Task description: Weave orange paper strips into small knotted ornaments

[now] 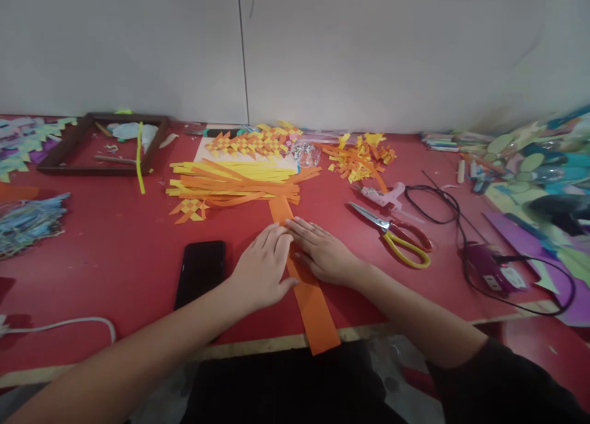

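Note:
A long orange paper strip (316,313) runs away from me over the red table, its near end jutting past the front edge. My left hand (262,267) bears on the strip from the left, fingers bent and bunched on it, the thumb sticking out over the paper. Its fingertips are partly hidden. Flat across the strip from the right lies my right hand (325,252), fingers stretched out, their tips meeting the left fingers. Just beyond the strip's far end is a pile of yellow and orange paper strips (235,181). A small woven paper piece (191,209) sits left of that pile.
A black phone (201,270) lies left of my hands. To the right are scissors (391,233), a pink glue gun (385,195) and a purple power box (495,269) with a looping black cable. A brown frame (69,144) and woven paper chains (253,142) line the back.

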Available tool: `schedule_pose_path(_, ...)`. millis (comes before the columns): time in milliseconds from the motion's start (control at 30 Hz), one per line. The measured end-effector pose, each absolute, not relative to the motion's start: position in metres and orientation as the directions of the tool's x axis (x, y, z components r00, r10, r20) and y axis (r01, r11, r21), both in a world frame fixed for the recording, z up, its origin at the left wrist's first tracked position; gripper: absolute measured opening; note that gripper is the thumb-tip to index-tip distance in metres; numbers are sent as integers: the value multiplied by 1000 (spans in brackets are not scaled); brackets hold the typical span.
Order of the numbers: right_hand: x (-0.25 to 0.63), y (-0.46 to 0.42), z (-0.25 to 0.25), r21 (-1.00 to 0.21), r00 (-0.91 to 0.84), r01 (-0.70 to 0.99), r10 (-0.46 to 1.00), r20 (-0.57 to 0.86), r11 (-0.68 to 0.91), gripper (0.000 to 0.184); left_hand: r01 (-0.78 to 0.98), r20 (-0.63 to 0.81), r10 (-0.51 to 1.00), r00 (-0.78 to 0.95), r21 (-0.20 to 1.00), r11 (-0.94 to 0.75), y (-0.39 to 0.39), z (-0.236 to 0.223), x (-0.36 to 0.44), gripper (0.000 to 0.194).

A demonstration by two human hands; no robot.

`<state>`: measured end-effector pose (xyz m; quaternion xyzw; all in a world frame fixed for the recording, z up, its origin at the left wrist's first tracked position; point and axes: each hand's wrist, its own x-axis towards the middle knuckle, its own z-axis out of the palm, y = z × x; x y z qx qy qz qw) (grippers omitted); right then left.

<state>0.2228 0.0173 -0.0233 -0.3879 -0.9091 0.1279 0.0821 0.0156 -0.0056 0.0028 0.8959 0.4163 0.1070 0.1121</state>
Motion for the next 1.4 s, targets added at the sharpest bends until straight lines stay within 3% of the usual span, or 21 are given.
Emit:
schedule_pose_path(500,221,13,-19,-231,-684,706,730,22,669,53,767,-160,761,628,288,-573,20,10,15,110)
schedule_pose_path(767,248,-25,-18,-249,-685,692,725,71,678,46,769,-246,729,639,247,-590,22,11,16,112)
schedule_pose_path(900,269,-38,-15,-238,-723,669,691,14,704,46,773,-278,721,635,244,-586,23,11,18,114)
schedule_pose_path(1067,272,-29,-7,-191,-656,743,755,-13,642,41,775,-285,721,632,228,-589,23,9,18,112)
schedule_pose_path(1400,267,-2,4,-254,-706,635,681,191,730,36,761,-235,726,646,268,-591,22,10,16,110)
